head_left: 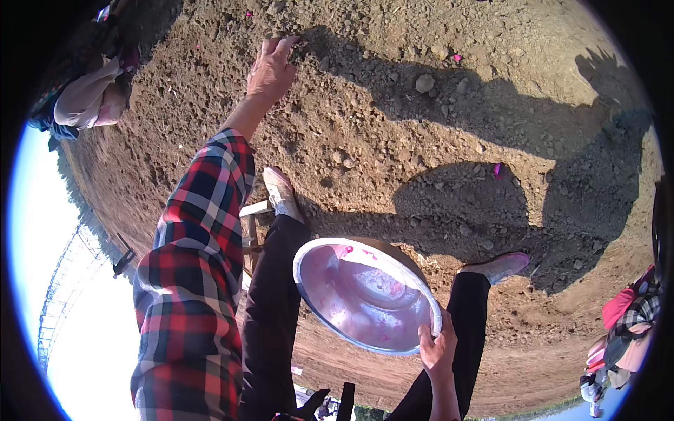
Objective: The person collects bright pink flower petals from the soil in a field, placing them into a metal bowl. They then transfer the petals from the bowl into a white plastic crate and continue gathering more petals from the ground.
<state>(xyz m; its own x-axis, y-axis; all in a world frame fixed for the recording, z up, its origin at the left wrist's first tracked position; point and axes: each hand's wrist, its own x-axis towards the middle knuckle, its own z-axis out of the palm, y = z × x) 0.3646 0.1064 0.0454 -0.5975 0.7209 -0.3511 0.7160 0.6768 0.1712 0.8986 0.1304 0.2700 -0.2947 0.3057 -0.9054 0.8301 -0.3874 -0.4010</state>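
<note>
My left hand [270, 69] reaches far forward on a red plaid sleeve, fingertips pressed down into loose brown soil [393, 112]; whether it pinches anything is hidden. My right hand [438, 347] grips the near rim of a shiny metal basin [365, 295] held between my knees. The basin's inside is stained pink and holds a few pink bits. Small pink seeds lie scattered on the ground, one pink seed [498, 169] ahead of my right shoe [500, 265]. My left shoe [281, 193] stands on the soil.
A small wooden stool [250, 231] shows beside my left leg. Another person [91, 98] crouches at the upper left. A third person [625, 330] in plaid and red is at the lower right edge. Stones and clods dot the field; long shadows cross it.
</note>
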